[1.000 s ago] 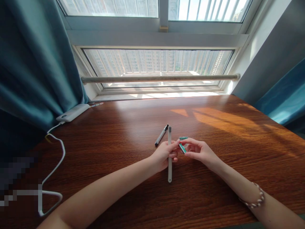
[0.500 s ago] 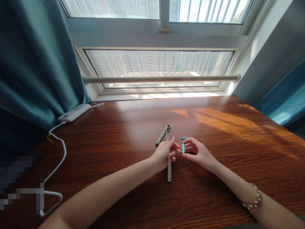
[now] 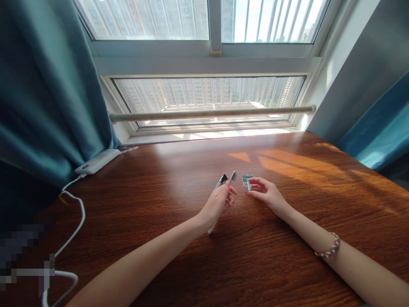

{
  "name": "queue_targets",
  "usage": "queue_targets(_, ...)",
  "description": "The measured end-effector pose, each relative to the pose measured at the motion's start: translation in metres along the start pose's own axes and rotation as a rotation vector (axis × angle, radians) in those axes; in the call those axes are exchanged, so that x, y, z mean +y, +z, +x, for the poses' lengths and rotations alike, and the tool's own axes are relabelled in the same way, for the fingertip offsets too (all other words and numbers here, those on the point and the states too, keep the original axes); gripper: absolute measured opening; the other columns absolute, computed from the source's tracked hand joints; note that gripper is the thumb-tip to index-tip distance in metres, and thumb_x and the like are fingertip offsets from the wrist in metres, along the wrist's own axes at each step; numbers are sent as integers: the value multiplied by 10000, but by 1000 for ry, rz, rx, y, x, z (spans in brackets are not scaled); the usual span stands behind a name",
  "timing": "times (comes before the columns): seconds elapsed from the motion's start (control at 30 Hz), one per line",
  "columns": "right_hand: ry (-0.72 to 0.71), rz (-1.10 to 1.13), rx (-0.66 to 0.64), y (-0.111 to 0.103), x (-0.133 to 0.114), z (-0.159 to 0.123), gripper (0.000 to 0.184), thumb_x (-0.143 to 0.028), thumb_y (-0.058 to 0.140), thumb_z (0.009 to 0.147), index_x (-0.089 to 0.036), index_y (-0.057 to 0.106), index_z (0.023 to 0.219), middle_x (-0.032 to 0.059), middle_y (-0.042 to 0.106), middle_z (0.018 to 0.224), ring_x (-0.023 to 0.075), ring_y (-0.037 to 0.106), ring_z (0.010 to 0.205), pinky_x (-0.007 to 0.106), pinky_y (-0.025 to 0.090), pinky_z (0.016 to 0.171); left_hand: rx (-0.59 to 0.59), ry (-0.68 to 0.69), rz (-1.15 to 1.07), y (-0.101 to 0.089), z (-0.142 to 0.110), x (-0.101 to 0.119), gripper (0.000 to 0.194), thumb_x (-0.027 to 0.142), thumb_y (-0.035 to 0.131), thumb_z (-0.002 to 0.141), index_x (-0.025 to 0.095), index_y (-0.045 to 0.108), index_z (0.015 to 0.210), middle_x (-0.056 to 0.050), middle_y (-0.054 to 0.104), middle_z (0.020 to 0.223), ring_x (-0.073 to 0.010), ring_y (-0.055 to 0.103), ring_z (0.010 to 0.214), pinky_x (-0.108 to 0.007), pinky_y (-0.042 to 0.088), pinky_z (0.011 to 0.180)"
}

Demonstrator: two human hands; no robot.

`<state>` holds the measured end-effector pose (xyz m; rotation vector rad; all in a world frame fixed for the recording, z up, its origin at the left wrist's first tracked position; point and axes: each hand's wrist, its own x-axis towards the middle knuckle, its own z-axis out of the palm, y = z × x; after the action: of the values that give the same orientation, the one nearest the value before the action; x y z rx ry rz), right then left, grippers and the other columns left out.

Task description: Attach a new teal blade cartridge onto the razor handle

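Note:
My left hand (image 3: 219, 200) is closed around a pale toothbrush (image 3: 234, 175). The bristle end sticks up past my thumb, and the handle's tail shows below my wrist. Behind that hand lies a silver and black razor (image 3: 220, 182), its lower part covered by my fingers. Between thumb and fingertips, my right hand (image 3: 268, 194) pinches a small teal and white razor cartridge (image 3: 249, 186). Just beyond it on the table is a small holder of teal razor cartridges (image 3: 247, 176), partly hidden by my fingers.
The brown wooden table (image 3: 287, 238) reaches back to a window with a metal rail (image 3: 211, 114). At the back left lies a white power bank (image 3: 97, 162), its white cable (image 3: 83, 209) running along the table's left side. Blue curtains (image 3: 54, 85) hang on both sides.
The toothbrush has turned in my left hand, its bristle end now leaning right and its tail left. My right hand still holds the cartridge beside the holder. The view has shifted slightly.

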<state>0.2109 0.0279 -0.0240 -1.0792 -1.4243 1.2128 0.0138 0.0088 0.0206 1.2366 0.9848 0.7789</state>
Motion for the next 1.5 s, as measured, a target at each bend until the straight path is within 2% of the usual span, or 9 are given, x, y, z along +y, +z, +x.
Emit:
queue_targets(0.1, 9, 74, -30, 3, -1, 4, 401, -293, 709, 633, -185, 572, 994, 46, 628, 879, 194, 587, 881, 364, 435, 845, 87, 248, 463, -8, 1, 5, 373, 465, 269, 873, 177, 494, 797, 28, 428, 567, -102, 407, 520, -211, 301, 514)
queue_targets(0.2, -10, 116, -42, 5, 0, 5, 377, -280, 701, 650, -194, 575, 996, 33, 628, 835, 181, 590, 844, 341, 444, 806, 128, 292, 811, -13, -1, 10, 310, 388, 259, 895, 199, 491, 815, 20, 483, 610, -126, 457, 572, -227, 299, 553)
queue_targets(0.33, -11, 94, -112, 3, 2, -1, 398, -246, 706, 646, -206, 562, 1015, 33, 613, 855, 157, 584, 779, 309, 459, 742, 139, 344, 1002, -13, 0, 11, 249, 333, 277, 900, 220, 498, 894, 9, 548, 695, -136, 497, 613, -227, 302, 566)
queue_targets(0.57, -40, 68, -93, 1, -6, -8, 387, -232, 700, 644, -206, 561, 1005, 25, 600, 845, 144, 564, 760, 285, 461, 713, 53, 418, 1025, -12, 7, 0, 237, 316, 317, 895, 208, 523, 940, -9, 591, 765, -139, 516, 662, -216, 329, 594)
queue_targets(0.77, -39, 118, -93, 0, -10, -6, 352, -233, 689, 666, -199, 571, 996, 32, 609, 822, 151, 566, 774, 296, 455, 721, 132, 395, 982, -13, 8, -1, 246, 311, 313, 898, 202, 534, 905, 4, 561, 710, -129, 486, 628, -213, 325, 586)
queue_targets(0.97, -40, 101, -90, 1, -15, -8, 371, -239, 709, 639, -202, 578, 984, 34, 606, 859, 143, 560, 753, 290, 462, 705, 79, 418, 918, -10, 8, -1, 248, 298, 320, 897, 197, 546, 910, 6, 560, 712, -123, 473, 631, -209, 328, 594)
queue_targets(1.17, -44, 50, -95, 0, -16, -8, 388, -244, 707, 641, -192, 576, 1002, 32, 598, 824, 137, 553, 728, 292, 464, 704, 135, 425, 944, -11, 8, -2, 265, 298, 316, 899, 188, 556, 920, -3, 559, 704, -127, 472, 620, -217, 336, 595)
queue_targets(1.3, -66, 50, -84, 0, -14, -8, 368, -238, 708, 645, -201, 581, 988, 31, 604, 852, 134, 554, 744, 287, 463, 725, 110, 469, 974, -11, 7, -3, 246, 291, 333, 896, 189, 552, 940, -16, 585, 763, -131, 501, 665, -220, 354, 623)
queue_targets(1.5, -58, 43, -65, 0, -15, -8, 368, -252, 711, 636, -189, 588, 976, 39, 609, 863, 136, 559, 737, 283, 472, 705, 166, 493, 1034, -11, 7, -5, 257, 287, 324, 899, 193, 547, 985, -42, 594, 833, -145, 527, 721, -232, 376, 660)
